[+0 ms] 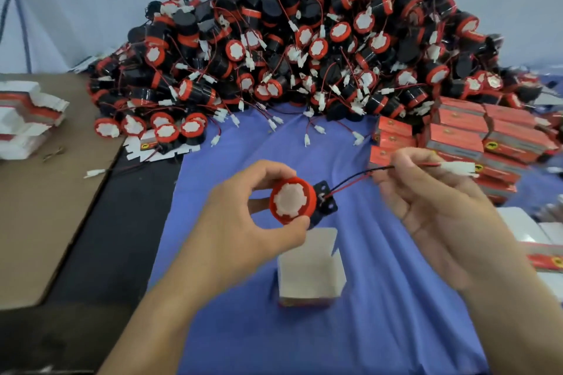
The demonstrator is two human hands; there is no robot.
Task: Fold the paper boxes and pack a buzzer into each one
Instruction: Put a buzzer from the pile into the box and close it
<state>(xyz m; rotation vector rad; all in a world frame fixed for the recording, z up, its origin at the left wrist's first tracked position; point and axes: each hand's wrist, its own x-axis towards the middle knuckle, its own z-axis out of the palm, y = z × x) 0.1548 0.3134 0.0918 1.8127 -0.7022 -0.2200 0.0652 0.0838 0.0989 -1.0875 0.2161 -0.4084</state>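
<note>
My left hand (243, 222) grips a red and black buzzer (292, 201) by its round red face, held above the blue cloth. A red and black wire (353, 178) runs from the buzzer to my right hand (435, 207), which pinches it near the white connector (457, 167). Just below the buzzer an open paper box (310, 274) stands upright on the cloth, white inside, its top flap raised at the back.
A big heap of buzzers (289, 49) fills the back of the table. Packed red boxes (463, 137) are stacked at the right. Flat unfolded boxes (27, 119) lie in a pile on brown cardboard (45, 222) at the left. The blue cloth (380, 329) covers the middle.
</note>
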